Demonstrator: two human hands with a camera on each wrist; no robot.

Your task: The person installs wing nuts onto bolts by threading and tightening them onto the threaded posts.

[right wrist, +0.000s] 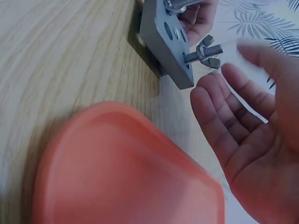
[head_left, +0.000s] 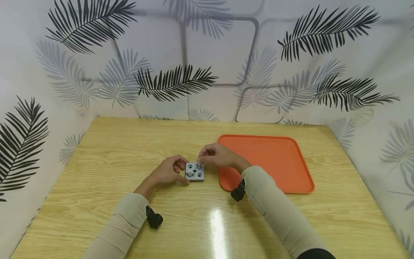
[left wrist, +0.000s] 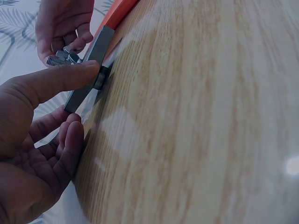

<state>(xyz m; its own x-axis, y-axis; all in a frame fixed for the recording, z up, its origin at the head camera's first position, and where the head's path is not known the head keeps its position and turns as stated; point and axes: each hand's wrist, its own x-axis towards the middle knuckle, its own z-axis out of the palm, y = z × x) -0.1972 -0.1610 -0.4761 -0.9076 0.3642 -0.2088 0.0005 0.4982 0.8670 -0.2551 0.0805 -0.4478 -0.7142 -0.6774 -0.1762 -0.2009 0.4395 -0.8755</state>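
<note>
A small square grey metal plate (head_left: 195, 177) with several round holes sits in front of me, left of the tray. My left hand (head_left: 169, 170) grips it by its left side, thumb (left wrist: 70, 80) along one edge and fingers at the opposite one. Two threaded bolts stand up through the plate, each carrying a wing nut: one wing nut (head_left: 189, 174) at the near left, the other wing nut (right wrist: 212, 62) at the far right corner. Beside that second one is my right hand (head_left: 221, 157), fingers loosely bent and thumb apart, nothing between them. A bolt head (left wrist: 100, 80) shows under the plate.
An orange tray (head_left: 268, 137) with a raised rim lies on the wood-grain table (head_left: 139, 144) to the right, under my right forearm. Behind the table hangs a pale cloth (head_left: 207, 50) printed with leaves.
</note>
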